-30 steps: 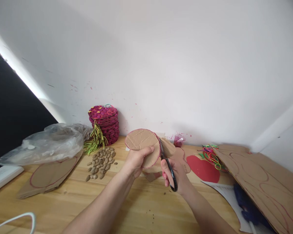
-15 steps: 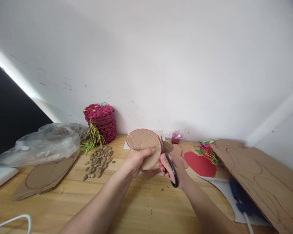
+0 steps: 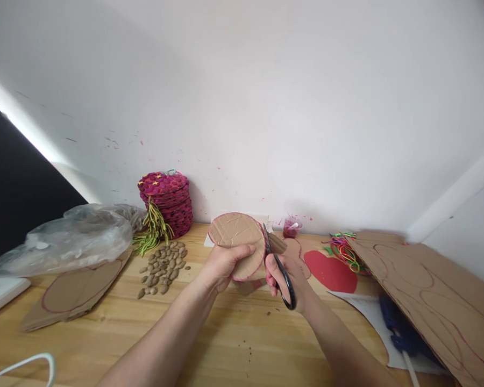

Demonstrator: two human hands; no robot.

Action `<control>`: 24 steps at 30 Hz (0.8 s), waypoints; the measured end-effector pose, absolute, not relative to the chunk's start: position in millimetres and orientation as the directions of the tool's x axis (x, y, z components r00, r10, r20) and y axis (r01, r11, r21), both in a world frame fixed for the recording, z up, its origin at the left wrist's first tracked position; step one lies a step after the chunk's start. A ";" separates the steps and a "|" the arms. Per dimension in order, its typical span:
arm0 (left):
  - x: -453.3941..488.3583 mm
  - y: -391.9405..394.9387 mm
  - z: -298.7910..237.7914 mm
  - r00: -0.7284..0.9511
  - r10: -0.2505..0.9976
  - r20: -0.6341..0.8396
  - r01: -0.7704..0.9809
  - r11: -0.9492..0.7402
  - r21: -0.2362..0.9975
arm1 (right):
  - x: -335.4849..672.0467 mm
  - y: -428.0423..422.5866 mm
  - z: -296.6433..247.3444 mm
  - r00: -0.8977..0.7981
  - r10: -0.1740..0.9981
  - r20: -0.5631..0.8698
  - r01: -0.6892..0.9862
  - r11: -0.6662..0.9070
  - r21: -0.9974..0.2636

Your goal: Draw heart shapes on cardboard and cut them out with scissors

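My left hand [image 3: 225,263] grips a round cardboard disc [image 3: 237,236] with a red drawn outline, held up over the wooden table [image 3: 145,333]. My right hand [image 3: 290,279] is closed on black-handled scissors [image 3: 280,269], whose blades sit at the disc's right edge. A loose cardboard offcut [image 3: 278,244] hangs just right of the blades.
A stack of crimson decorated discs [image 3: 167,201] with green-yellow strings stands by the wall. Seeds [image 3: 163,266] lie left of my hands, beside a plastic bag [image 3: 72,236] and marked cardboard [image 3: 75,290]. A red apple cutout [image 3: 331,271], coloured bands [image 3: 344,247] and a large cardboard sheet [image 3: 427,290] lie right.
The view shifted slightly, so things sit a little higher and left. The scissors have worked further round the disc's right edge; both hands keep their grips.
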State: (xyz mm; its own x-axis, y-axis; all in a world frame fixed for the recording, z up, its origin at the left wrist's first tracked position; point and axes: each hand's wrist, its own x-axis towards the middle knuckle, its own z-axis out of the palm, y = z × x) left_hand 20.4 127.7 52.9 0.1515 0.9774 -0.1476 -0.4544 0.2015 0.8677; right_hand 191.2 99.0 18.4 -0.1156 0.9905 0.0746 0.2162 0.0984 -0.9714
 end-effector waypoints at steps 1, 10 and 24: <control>20.0 127.7 53.1 0.148 0.978 -0.150 -0.452 0.202 0.869 | 191.0 98.6 19.7 -0.117 0.991 0.070 0.212 0.094 -0.973; 19.5 128.7 52.9 0.117 0.981 -0.156 -0.443 0.193 0.876 | 189.9 97.3 22.9 -0.101 0.995 -0.002 0.192 0.017 -0.981; 18.8 132.1 48.2 0.113 0.982 -0.153 -0.445 0.188 0.875 | 185.6 96.9 16.0 -0.008 1.000 -0.026 0.211 -0.024 -0.977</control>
